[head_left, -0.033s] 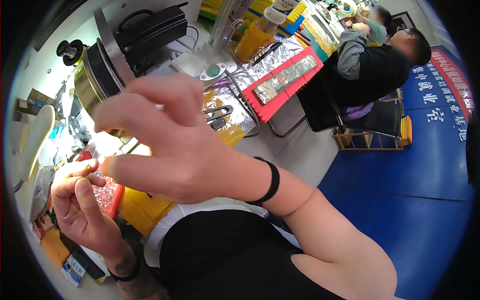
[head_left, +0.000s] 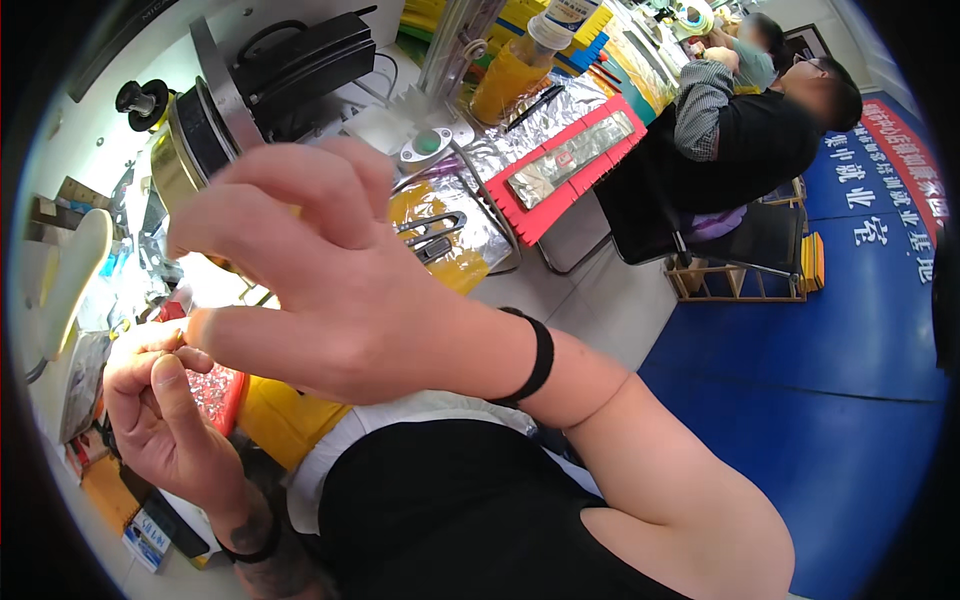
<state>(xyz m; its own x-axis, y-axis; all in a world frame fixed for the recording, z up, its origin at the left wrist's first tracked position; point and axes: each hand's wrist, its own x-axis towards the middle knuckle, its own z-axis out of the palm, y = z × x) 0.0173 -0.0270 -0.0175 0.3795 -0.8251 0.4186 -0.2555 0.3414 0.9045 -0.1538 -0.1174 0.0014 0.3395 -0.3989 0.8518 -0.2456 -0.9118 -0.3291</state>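
My left hand (head_left: 170, 420) is raised at the lower left with its fingers curled and their tips drawn together. Whatever is between those tips is too small to make out. In front of it, large and close, my right hand (head_left: 310, 290) has bent fingers, with a gap between forefinger and thumb. Its thumb tip reaches the left fingertips, or overlaps them in view; I cannot tell which. Nothing shows in the right hand. Behind the hands lies a red tray (head_left: 236, 402) with many small shiny pieces, partly hidden.
A brass-coloured round machine part (head_left: 172, 170) and a black box-shaped device (head_left: 300, 60) stand behind. To their right are a red board with a metallic strip (head_left: 570, 160), an orange-wrapped holder (head_left: 500, 85) and a white bottle (head_left: 560, 25). A seated person (head_left: 770, 120) is at the far right.
My right hand has shifted slightly left, bringing its thumb to the left fingertips. The left hand has hardly moved.
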